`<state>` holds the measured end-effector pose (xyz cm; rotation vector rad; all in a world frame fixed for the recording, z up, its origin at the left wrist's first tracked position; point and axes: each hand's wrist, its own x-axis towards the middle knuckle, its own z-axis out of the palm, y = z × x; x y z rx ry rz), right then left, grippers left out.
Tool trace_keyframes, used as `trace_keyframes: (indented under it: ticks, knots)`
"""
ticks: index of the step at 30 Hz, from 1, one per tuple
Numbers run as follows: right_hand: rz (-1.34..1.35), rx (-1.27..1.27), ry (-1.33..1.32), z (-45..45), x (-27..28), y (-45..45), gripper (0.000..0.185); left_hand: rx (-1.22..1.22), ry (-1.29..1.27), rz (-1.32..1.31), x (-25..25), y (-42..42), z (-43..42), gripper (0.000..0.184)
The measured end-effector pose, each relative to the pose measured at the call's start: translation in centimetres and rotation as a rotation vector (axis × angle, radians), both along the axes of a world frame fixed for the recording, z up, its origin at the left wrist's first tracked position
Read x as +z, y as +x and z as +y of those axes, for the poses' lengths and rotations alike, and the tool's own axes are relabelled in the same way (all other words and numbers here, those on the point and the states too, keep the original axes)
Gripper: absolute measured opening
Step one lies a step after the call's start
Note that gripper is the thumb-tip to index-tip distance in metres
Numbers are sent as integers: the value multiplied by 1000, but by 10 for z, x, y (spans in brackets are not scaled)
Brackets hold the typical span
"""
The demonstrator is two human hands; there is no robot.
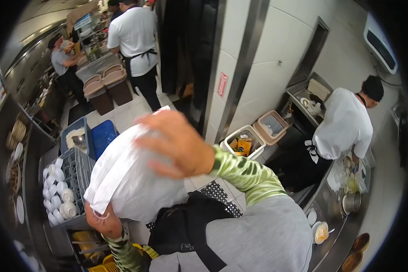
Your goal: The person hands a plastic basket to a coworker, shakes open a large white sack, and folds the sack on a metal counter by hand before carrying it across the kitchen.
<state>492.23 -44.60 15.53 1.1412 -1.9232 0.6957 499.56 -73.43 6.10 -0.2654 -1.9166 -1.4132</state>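
Note:
A white sheet that looks like a plastic bag (127,181) spreads in front of me, with a folded band down its left side. Its lower left corner hangs over my left hand (103,222), whose fingers are hidden behind it; a pale band shows at the wrist. My right hand (179,145) is raised before the upper part of the bag. Motion smears that hand, but its fingers look apart, with nothing seen between them. Green camouflage sleeves cover both forearms.
A grey rack (79,170) of white cups stands at left, near a blue-grey bin (84,124) with a scoop and a blue tub (105,136). Lined bins (245,144) stand ahead. One co-worker (344,122) bends over the right counter (322,256); another (133,43) stands further off.

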Motion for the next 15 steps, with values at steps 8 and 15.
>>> trace_keyframes:
  ticks: [8,15]
  knots:
    - [-35,294,116,-7,12,-32,67,-117,-236,47,36,-33,63,40]
    - [-209,179,368,27,78,-109,47,-207,-74,32,76,-87,111,46]
